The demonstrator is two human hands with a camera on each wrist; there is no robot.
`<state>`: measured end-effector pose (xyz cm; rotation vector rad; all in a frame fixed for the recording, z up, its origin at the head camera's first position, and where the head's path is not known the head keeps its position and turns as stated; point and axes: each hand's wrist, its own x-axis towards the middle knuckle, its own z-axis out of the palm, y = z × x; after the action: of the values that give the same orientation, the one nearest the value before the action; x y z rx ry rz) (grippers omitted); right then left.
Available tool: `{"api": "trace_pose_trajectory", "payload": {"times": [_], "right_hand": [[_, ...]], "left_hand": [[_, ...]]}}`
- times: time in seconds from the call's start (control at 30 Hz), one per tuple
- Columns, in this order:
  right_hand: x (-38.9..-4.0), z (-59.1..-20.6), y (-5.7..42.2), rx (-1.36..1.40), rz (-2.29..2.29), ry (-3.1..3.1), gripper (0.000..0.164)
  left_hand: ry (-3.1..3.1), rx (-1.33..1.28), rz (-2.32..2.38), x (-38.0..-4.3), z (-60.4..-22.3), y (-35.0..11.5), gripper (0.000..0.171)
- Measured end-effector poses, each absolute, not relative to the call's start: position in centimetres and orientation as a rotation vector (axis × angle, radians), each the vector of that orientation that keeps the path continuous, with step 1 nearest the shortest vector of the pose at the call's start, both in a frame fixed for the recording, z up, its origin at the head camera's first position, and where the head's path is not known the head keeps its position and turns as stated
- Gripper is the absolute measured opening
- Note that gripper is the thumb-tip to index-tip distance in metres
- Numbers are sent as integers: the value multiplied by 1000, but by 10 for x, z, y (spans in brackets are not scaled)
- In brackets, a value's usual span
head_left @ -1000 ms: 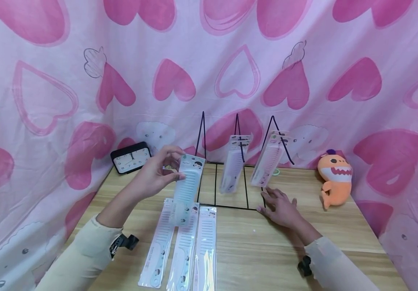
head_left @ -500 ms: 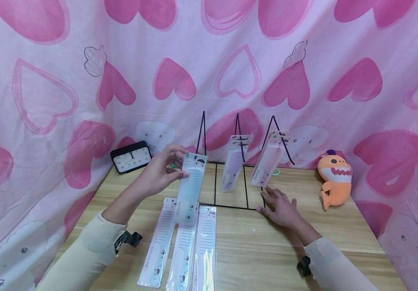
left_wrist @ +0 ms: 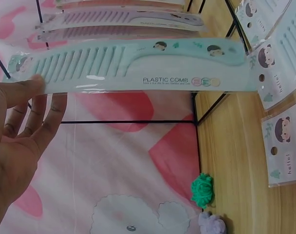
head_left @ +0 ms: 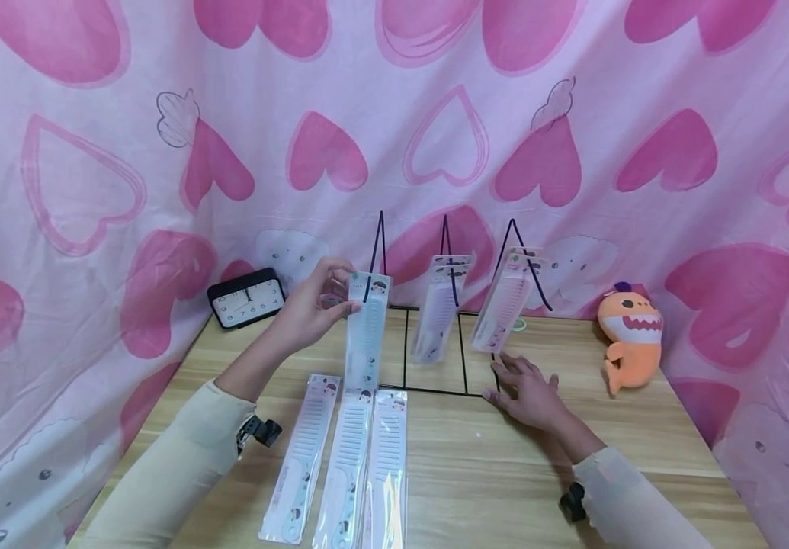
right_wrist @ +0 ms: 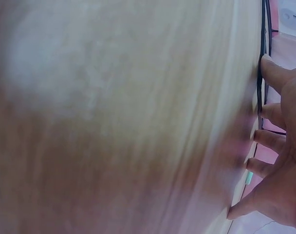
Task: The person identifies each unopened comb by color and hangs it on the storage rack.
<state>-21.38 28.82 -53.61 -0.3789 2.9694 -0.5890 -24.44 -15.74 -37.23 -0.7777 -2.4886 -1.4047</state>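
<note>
My left hand (head_left: 312, 309) pinches the top of a mint-green plastic comb (head_left: 367, 335) in a clear packet between thumb and fingers. The left prong of a black wire rack (head_left: 435, 392) passes in front of the packet's top, its tip over the card. In the left wrist view, the comb (left_wrist: 138, 63) shows its printed handle. Packeted lilac combs (head_left: 437, 316) hang on the middle prong and pink ones (head_left: 504, 309) on the right prong. My right hand (head_left: 527, 390) rests at the rack's front right corner, fingers spread, thumb against the wire.
Three packeted combs lie side by side on the wooden table: left (head_left: 301, 461), middle (head_left: 346, 465), right (head_left: 387, 465). A black clock (head_left: 246, 299) stands back left, an orange shark plush (head_left: 633, 339) back right. A green knobbly item (left_wrist: 202, 190) lies behind. A pink heart curtain (head_left: 339, 69) surrounds the table.
My left hand has moved right and slightly up with the mint-green comb, bringing its packet top onto the left prong. The right hand has stayed at the rack's corner.
</note>
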Motion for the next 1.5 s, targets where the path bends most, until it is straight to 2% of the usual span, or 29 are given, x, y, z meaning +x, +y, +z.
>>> {"api": "trace_pose_trajectory", "payload": {"times": [0.93, 1.5], "right_hand": [[-213, -537, 289, -421, -592, 3009, 71], [-212, -535, 287, -395, -570, 2997, 72]], "left_hand": [[-2451, -584, -1210, -286, -374, -135, 51], [-2361, -644, -1315, -285, -379, -141, 60]]}}
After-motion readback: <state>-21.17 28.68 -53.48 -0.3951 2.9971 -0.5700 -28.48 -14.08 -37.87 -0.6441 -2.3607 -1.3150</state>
